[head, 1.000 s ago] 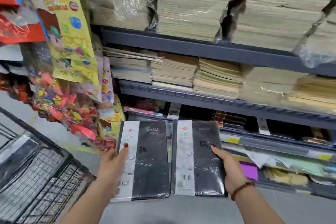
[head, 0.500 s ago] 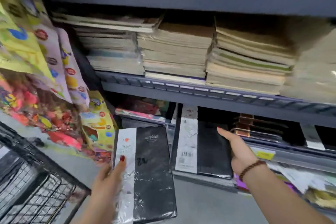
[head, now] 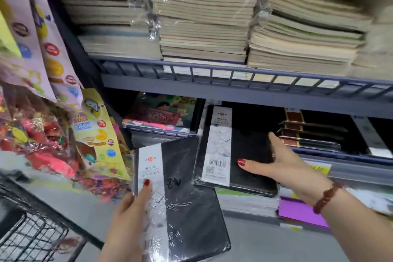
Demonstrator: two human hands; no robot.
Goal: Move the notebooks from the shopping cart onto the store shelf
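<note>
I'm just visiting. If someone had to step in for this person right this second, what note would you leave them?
Left hand: grips the held notebook by its left edge, in the air before the store shelf.
Right hand: thumb flat on the shelf notebook, fingers straight along its right edge.
Shelf notebook: partly in the lower bay, near end sticking out over the front.
Done: both notebooks are out of the shopping cart.
Left: slide the shelf notebook fully in, then shelve the held one, probably beside it.
</note>
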